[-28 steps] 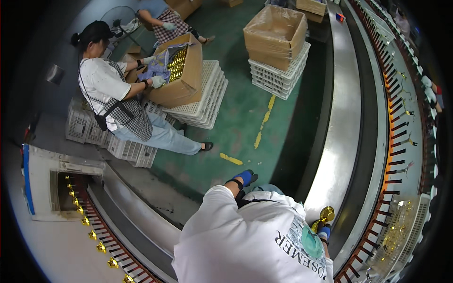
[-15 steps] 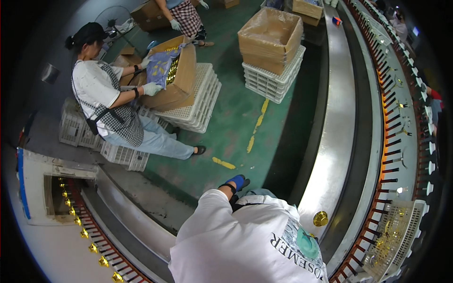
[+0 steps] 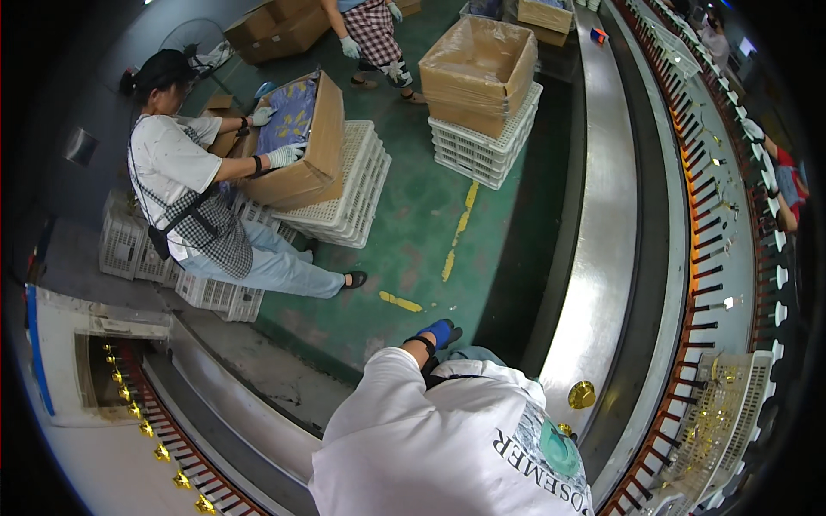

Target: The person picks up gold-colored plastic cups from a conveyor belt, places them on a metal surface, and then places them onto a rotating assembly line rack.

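My left hand (image 3: 440,333), in a blue glove with dark fingertips and a black wristband, hangs just beyond the waist of my white T-shirt (image 3: 430,439). Its visible fingers are slightly apart, with nothing seen in them. My right hand is out of view, on the far side of my torso. A shiny gold round piece (image 3: 582,395) rests on the metal ledge (image 3: 602,232) to my right. Another small gold piece (image 3: 564,428) shows partly, beside my shirt's edge.
At left, a co-worker (image 3: 185,163) handles a purple-blue sheet (image 3: 286,116) in a carton (image 3: 320,163) on white crates (image 3: 357,185). Another person (image 3: 374,34) walks behind. A wrapped carton (image 3: 477,73) stands ahead. Pegged conveyors (image 3: 705,258) curve at right and left; a white basket (image 3: 723,421) holds gold pieces.
The co-worker has pressed the sheet flatter into the carton. The person behind has stepped rightward. An arm reaches in at the far right conveyor. My left hand stays nearly in place.
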A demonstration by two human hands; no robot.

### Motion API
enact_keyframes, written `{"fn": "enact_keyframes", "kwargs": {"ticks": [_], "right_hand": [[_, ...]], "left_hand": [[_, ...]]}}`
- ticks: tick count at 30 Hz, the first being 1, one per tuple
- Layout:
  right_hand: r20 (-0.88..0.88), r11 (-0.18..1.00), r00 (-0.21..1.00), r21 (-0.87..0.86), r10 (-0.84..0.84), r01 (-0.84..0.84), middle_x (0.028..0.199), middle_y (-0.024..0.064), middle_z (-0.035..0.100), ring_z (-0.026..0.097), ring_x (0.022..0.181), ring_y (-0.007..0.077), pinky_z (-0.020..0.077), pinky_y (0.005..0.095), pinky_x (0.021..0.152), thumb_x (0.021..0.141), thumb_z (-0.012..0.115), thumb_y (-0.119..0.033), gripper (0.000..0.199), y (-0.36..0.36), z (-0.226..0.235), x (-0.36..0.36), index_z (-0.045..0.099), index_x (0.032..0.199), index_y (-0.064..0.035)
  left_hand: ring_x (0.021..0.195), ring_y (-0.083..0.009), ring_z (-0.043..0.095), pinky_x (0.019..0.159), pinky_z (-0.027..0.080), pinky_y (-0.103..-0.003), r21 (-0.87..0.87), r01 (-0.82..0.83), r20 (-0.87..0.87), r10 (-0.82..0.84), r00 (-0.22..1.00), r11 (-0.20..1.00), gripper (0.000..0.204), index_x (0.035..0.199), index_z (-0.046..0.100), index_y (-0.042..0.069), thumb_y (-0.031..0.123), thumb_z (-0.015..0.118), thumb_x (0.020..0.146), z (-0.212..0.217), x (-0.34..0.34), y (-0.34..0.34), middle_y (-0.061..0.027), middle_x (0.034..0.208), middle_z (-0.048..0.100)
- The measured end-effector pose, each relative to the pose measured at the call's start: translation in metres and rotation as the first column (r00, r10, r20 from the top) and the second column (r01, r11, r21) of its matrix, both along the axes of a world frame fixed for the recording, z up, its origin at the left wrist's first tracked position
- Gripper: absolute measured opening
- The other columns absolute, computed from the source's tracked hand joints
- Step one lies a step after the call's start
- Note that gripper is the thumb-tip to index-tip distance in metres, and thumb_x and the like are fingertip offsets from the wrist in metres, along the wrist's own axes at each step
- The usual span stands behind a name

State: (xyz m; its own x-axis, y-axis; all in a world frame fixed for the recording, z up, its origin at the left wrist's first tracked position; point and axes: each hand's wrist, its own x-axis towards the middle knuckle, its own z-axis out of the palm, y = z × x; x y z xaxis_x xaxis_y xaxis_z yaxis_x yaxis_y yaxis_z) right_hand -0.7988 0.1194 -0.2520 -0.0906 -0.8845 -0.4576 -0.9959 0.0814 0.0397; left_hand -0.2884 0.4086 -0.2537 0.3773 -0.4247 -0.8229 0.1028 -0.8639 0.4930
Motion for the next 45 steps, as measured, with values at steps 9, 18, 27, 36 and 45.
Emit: {"fn": "enact_keyframes", "kwargs": {"ticks": [9, 18, 27, 36, 45], "right_hand": [[0.281, 0.962, 0.948, -0.178, -0.152, 0.207, 0.119, 0.0275, 0.073, 0.072, 0.106, 0.0448, 0.0579, 0.0494, 0.088, 0.086, 0.08, -0.038, 0.068, 0.037, 0.009, -0.044, 0.06, 0.138, 0.0007], [0.517, 0.908, 0.855, -0.345, -0.029, 0.239, 0.148, 0.0297, 0.058, 0.056, 0.139, 0.0429, 0.0441, 0.0471, 0.118, 0.085, 0.08, -0.039, 0.083, 0.079, 0.2, -0.114, 0.052, 0.151, 0.0021], [0.75, 0.845, 0.656, -0.295, -0.084, 0.445, 0.129, 0.0234, 0.071, 0.068, 0.119, 0.0421, 0.0555, 0.0493, 0.1, 0.093, 0.074, -0.02, 0.043, 0.125, 0.394, -0.242, 0.069, 0.132, -0.0029], [-0.143, 0.526, 0.96, -0.851, -0.239, 0.004, 0.138, 0.0255, 0.066, 0.064, 0.123, 0.0464, 0.052, 0.0533, 0.105, 0.092, 0.074, -0.041, 0.06, -0.009, 0.484, -0.418, 0.063, 0.145, -0.0141], [0.308, 0.583, 0.95, -0.783, 0.056, 0.219, 0.119, 0.0236, 0.072, 0.072, 0.102, 0.0418, 0.057, 0.0484, 0.091, 0.096, 0.071, -0.03, 0.047, -0.047, 0.452, -0.372, 0.065, 0.135, -0.0052]], "left_hand": [[0.138, -0.0414, 0.059, 0.115, 0.046, -0.049, 0.149, 0.522, 0.218, -0.543, 0.811, 0.84, 0.071, 0.146, 0.061, 0.004, 0.056, 0.062, 0.098, 0.02, -0.045, -0.031, -0.0259, 0.149, 0.061], [0.121, -0.0426, 0.07, 0.105, 0.055, -0.048, -0.009, 0.756, 0.43, -0.68, 0.594, 0.655, 0.071, 0.144, 0.062, 0.002, 0.053, 0.066, 0.095, 0.139, -0.182, -0.101, -0.028, 0.131, 0.071], [0.091, -0.0311, 0.077, 0.077, 0.061, -0.041, -0.614, 0.789, 0.682, -0.519, 0.515, -0.025, 0.047, 0.138, 0.065, 0.0, 0.024, 0.072, 0.099, 0.359, -0.443, -0.324, -0.027, 0.122, 0.073], [0.101, -0.0439, 0.073, 0.085, 0.06, -0.051, -0.184, 0.714, 0.982, -0.159, 0.103, -0.675, 0.064, 0.144, 0.058, 0.012, 0.045, 0.077, 0.093, 0.522, -0.676, -0.442, -0.0232, 0.126, 0.068], [0.092, -0.0411, 0.073, 0.077, 0.058, -0.051, 0.122, 0.753, 0.992, 0.073, -0.098, -0.647, 0.04, 0.114, 0.07, 0.011, 0.045, 0.075, 0.093, 0.473, -0.642, -0.496, -0.0193, 0.106, 0.074]]}}
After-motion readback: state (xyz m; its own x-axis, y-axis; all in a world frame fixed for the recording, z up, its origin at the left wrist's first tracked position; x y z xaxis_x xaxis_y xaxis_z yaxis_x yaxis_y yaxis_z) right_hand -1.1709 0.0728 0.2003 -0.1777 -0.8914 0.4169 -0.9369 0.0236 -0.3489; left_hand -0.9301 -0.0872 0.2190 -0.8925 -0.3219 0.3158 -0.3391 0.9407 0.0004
